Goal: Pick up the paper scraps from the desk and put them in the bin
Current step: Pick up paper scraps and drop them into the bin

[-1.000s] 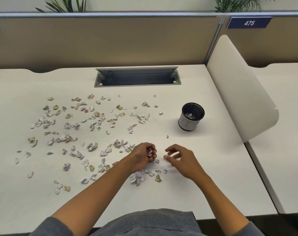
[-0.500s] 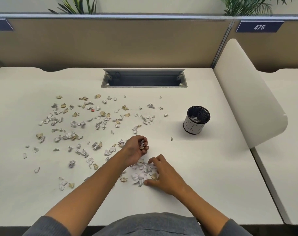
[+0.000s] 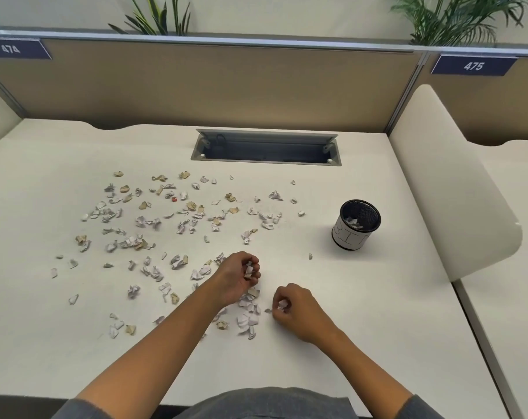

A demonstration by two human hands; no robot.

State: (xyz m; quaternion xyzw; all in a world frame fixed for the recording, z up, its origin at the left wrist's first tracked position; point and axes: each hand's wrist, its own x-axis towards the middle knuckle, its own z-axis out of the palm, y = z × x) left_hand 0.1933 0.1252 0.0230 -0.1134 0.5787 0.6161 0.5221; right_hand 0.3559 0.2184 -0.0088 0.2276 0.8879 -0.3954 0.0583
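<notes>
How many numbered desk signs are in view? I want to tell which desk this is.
2. Sign 474 is on the partition at far left; sign 475 is on the partition at upper right, above the curved divider. Others may lie outside the frame.

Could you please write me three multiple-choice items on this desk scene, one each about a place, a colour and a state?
1. Where does the bin stand relative to the scattered scraps?
A. to their left
B. to their right
C. in their middle

2. What colour is the bin's rim?
A. black
B. red
C. green

3. What is the left hand doing?
A. lying flat and empty
B. gripping the bin
C. holding scraps in curled fingers

Answers:
1 B, the bin sits on the desk right of the scraps.
2 A, the mesh rim is black above a white label.
3 C, white scraps show between its fingers; the right hand pinches a scrap too.
</notes>
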